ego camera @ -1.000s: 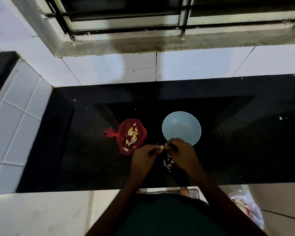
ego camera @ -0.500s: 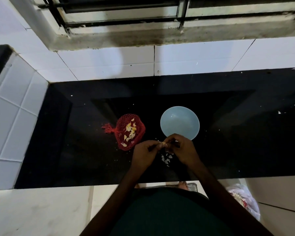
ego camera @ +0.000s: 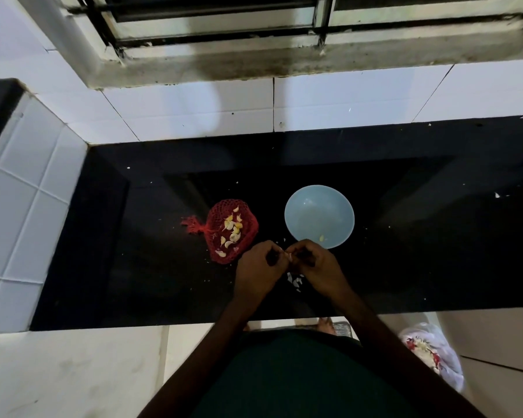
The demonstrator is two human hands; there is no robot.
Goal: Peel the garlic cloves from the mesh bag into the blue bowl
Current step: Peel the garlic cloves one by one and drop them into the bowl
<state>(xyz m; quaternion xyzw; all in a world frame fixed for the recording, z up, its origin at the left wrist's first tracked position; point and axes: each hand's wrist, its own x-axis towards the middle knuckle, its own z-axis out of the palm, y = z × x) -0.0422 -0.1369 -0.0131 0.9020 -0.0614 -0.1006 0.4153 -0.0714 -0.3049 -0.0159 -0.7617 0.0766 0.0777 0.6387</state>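
A red mesh bag (ego camera: pixel 216 236) with several pale garlic cloves (ego camera: pixel 232 227) lies on the black counter (ego camera: pixel 133 267). To its right stands the light blue bowl (ego camera: pixel 308 212), with one small yellowish clove (ego camera: pixel 322 238) near its front wall. Just in front of the bowl, my left hand (ego camera: pixel 258 267) and my right hand (ego camera: pixel 317 263) meet, fingertips pinching one small garlic clove (ego camera: pixel 287 254) between them. Most of that clove is hidden by the fingers.
White bits of garlic skin (ego camera: pixel 295 280) lie on the counter under my hands. White tiled walls (ego camera: pixel 194 110) bound the counter at the back and left. A window frame (ego camera: pixel 254 40) is above. A plastic bag (ego camera: pixel 432 354) sits on the floor at lower right.
The view has drifted slightly. My hands stay together on the clove just in front of the bowl, fingers working it. A small clove now shows inside the bowl.
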